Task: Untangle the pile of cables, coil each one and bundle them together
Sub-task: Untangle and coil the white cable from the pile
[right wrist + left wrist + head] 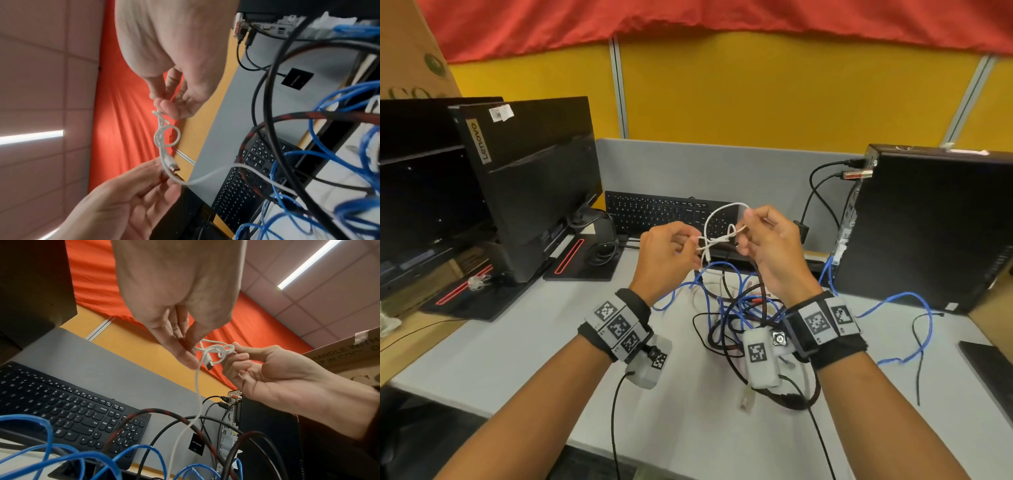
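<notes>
A thin white cable [717, 236] with a loose knot hangs between my hands above the desk. My left hand [690, 245] pinches one side of the knot and my right hand [743, 233] pinches the other. The left wrist view shows the knot [218, 350] with the white plug [208, 365] dangling under it. In the right wrist view the knot [164, 138] runs from my right fingertips [164, 107] down to the left fingers [156, 177]. Below lies the tangled pile [739, 308] of blue, black and red-black braided cables.
A black keyboard [664, 212] lies behind the hands. Black monitors [534, 178] stand at the left and a black computer tower [928, 222] at the right, with cables plugged in. A blue cable [914, 301] trails past the tower. The grey desk [517, 342] has bare room front left.
</notes>
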`<state>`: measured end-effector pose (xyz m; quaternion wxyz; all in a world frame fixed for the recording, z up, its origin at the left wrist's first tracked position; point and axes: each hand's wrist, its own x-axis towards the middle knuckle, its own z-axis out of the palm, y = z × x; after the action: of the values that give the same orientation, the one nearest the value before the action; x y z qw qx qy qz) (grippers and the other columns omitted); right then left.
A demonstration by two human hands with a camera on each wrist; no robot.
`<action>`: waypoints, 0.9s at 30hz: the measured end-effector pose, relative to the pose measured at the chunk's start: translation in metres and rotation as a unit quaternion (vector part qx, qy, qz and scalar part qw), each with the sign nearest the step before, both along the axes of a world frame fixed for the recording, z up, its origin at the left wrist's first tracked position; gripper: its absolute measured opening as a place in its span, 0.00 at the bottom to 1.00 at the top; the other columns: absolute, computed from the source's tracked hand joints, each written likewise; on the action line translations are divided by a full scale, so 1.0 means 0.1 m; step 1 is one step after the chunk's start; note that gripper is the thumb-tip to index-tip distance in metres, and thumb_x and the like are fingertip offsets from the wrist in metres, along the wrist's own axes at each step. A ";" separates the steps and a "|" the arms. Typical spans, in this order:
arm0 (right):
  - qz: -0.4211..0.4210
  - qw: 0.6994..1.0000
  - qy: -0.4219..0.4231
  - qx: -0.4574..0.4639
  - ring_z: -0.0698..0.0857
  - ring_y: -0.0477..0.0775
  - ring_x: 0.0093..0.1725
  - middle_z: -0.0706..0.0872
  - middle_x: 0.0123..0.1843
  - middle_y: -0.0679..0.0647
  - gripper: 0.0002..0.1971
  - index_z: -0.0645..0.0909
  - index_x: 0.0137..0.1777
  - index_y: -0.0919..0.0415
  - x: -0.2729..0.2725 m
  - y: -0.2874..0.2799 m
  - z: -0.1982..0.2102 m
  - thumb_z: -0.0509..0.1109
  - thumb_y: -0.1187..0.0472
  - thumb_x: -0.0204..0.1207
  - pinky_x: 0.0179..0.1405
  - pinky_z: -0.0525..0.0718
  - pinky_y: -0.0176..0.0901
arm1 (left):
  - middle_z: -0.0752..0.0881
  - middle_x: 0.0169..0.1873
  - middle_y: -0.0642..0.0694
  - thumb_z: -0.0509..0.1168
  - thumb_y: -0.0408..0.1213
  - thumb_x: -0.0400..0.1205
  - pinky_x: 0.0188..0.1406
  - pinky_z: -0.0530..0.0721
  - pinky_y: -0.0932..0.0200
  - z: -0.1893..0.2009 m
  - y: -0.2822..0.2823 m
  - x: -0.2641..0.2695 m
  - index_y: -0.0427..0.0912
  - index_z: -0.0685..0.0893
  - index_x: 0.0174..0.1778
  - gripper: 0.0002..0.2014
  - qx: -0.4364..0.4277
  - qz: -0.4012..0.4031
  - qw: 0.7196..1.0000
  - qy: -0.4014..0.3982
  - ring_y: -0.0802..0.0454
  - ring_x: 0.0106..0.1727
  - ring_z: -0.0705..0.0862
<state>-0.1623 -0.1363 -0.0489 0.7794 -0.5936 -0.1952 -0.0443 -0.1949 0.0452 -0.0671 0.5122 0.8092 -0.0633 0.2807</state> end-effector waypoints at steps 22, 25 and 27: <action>-0.010 0.976 0.105 0.190 0.77 0.46 0.32 0.81 0.36 0.52 0.09 0.80 0.55 0.63 0.08 -0.14 0.02 0.58 0.64 0.92 0.29 0.80 0.34 | 0.89 0.43 0.35 0.58 0.31 0.88 0.51 0.91 0.40 0.07 -0.07 0.01 0.36 0.77 0.43 0.08 -0.396 -0.228 0.859 0.232 0.29 0.54 0.91; 0.001 0.981 0.102 0.168 0.90 0.53 0.46 0.90 0.48 0.60 0.11 0.79 0.67 0.70 0.09 -0.13 0.02 0.66 0.71 0.86 0.46 0.89 0.36 | 0.89 0.43 0.37 0.61 0.35 0.90 0.51 0.91 0.45 0.02 -0.09 0.00 0.35 0.77 0.48 0.08 -0.340 -0.244 0.887 0.194 0.30 0.53 0.91; 0.000 0.989 0.086 0.120 0.92 0.57 0.53 0.90 0.53 0.65 0.17 0.77 0.69 0.71 0.06 -0.12 0.00 0.71 0.73 0.82 0.51 0.90 0.40 | 0.88 0.42 0.37 0.61 0.35 0.90 0.51 0.91 0.46 0.00 -0.08 0.01 0.35 0.78 0.48 0.08 -0.314 -0.238 0.902 0.175 0.32 0.52 0.91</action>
<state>-0.1560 -0.1482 -0.0485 0.8586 -0.4979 -0.1209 -0.0164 -0.1940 0.0370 -0.0673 0.7941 0.6033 -0.0723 0.0095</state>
